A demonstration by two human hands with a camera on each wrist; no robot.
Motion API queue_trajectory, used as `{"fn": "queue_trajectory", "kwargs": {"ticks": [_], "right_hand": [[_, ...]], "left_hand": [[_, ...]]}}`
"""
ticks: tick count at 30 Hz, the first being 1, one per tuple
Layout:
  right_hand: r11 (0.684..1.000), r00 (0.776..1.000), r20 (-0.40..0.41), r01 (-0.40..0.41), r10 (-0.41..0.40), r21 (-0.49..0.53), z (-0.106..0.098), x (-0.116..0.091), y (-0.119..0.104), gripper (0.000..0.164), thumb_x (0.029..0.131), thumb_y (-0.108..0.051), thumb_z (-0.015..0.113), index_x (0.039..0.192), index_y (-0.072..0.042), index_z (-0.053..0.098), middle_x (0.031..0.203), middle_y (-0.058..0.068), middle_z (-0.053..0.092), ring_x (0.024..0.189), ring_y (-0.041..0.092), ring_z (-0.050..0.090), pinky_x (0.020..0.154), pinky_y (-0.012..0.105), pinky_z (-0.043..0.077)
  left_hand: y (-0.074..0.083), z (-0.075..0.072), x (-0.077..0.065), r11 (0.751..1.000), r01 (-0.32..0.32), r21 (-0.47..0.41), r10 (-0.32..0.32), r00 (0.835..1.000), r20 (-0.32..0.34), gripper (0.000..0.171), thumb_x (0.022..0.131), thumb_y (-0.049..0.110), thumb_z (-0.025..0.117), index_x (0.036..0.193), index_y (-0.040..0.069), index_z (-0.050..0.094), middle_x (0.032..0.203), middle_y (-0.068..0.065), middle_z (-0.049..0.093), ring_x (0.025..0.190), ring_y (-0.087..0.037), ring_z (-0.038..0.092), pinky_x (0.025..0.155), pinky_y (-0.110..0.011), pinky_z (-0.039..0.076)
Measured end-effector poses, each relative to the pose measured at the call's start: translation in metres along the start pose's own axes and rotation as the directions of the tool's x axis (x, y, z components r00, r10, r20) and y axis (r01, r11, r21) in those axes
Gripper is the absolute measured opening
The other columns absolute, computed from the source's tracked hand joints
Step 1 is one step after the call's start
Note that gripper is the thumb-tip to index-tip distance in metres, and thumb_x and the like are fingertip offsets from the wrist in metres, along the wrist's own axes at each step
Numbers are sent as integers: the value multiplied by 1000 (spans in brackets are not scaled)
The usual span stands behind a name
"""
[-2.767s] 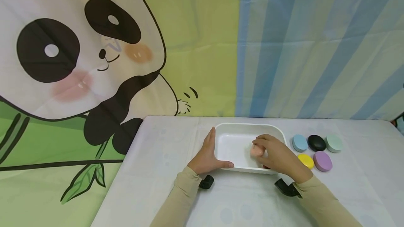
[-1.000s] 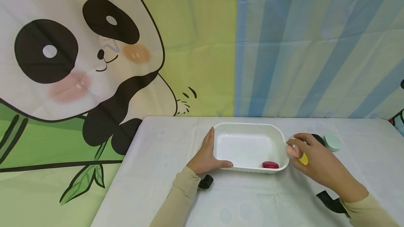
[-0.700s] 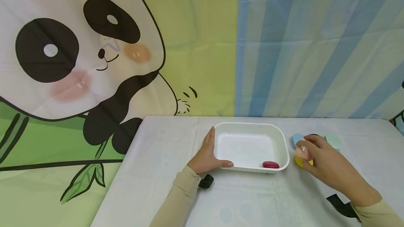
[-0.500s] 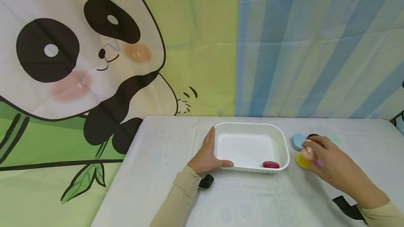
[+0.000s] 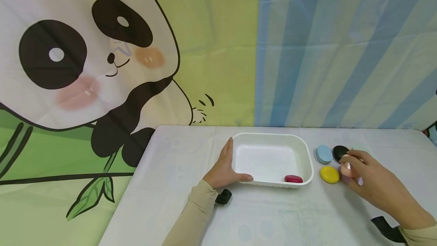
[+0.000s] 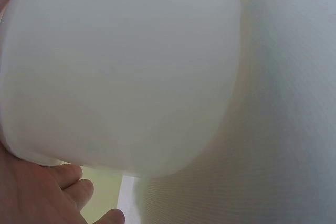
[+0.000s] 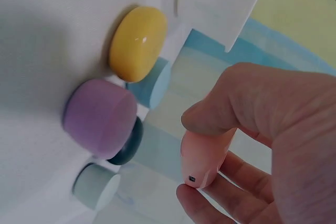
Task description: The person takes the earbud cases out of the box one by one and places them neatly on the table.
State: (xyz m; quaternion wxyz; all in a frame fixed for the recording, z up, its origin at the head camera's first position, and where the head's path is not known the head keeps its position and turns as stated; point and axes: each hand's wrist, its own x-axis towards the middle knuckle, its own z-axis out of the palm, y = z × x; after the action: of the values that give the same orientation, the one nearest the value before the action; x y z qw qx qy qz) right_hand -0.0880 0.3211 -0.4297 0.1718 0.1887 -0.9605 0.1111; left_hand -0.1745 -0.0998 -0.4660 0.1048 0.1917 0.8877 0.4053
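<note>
My left hand (image 5: 223,172) rests against the white tray (image 5: 266,182) at its left front corner, thumb along the front rim and fingers straight up the left side. Inside the tray, at the front right, lies a dark pink rounded piece (image 5: 293,178). My right hand (image 5: 379,181) pinches a peach rounded piece (image 7: 202,156) with a small dark square on its end, raised off the table. Below and behind it is a purple piece (image 7: 100,119), mostly hidden by the hand in the head view. A yellow piece (image 5: 329,174) sits just left of the hand.
Right of the tray, light blue (image 5: 324,154) and black (image 5: 340,152) rounded pieces lie on the white tablecloth (image 5: 266,215). A pale green piece (image 7: 96,186) is partly covered by the right hand in the head view. A panda-printed cloth (image 5: 218,48) hangs behind the table.
My right hand has lifted the peach piece out of the tray and carried it right, past the yellow piece, over the purple one. The left hand has stayed at the tray's corner.
</note>
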Motion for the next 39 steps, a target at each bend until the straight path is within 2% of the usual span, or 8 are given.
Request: {"fn": "queue_trajectory", "kwargs": {"ticks": [8,16,20,22,30,35,39], "right_hand": [[1000,1000,-4,-14,14,-18,5,-13,15,64,51,4,89,108,-1,61,116,27,54,94,45,55,72,64,52],[999,1000,8,8,-8,-32,10,-21,31,63,49,7,88,106,-3,62,116,26,54,95,46,52,74,62,49],[999,999,43,-14,16,-41,13,-24,36,60,51,6,89,105,-2,63,116,27,54,97,47,52,75,63,49],[997,995,84,-55,58,-45,14,-25,37,59,53,5,89,106,-1,64,117,29,53,100,49,51,76,65,49],[978,955,215,-195,206,-72,18,-28,45,59,59,3,90,111,2,61,120,33,51,104,53,50,82,69,48],[956,906,307,-286,291,-64,22,-27,50,59,64,2,89,114,2,58,123,36,49,108,57,48,85,70,45],[942,881,341,-330,329,-56,27,-27,55,65,66,2,89,120,7,54,123,39,50,110,58,48,87,71,43]], "left_hand": [[0,0,0,1000,-5,2,5,1000,-1,145,67,57,89,161,10,-10,169,-10,-7,154,-22,0,120,-47,22],[-1,-1,0,1000,-4,9,4,1000,0,145,67,58,89,161,12,-12,169,-9,-7,154,-23,1,120,-47,23],[-2,0,0,1000,-2,6,2,1000,0,145,67,58,89,161,13,-12,169,-10,-7,154,-23,1,120,-48,23],[-1,-1,0,1000,-4,2,5,1000,-2,146,66,58,89,161,12,-12,169,-11,-6,154,-24,1,120,-48,23],[-1,-1,1,1000,-13,-4,13,1000,-3,145,67,57,89,161,11,-11,169,-10,-7,154,-23,1,120,-48,23],[-1,0,0,1000,-5,-7,5,1000,-1,145,66,57,89,161,13,-12,169,-10,-7,154,-23,1,120,-48,23],[-2,0,1,1000,-1,-1,1,1000,-2,146,66,57,90,161,15,-13,169,-10,-7,154,-21,0,120,-46,22]]}}
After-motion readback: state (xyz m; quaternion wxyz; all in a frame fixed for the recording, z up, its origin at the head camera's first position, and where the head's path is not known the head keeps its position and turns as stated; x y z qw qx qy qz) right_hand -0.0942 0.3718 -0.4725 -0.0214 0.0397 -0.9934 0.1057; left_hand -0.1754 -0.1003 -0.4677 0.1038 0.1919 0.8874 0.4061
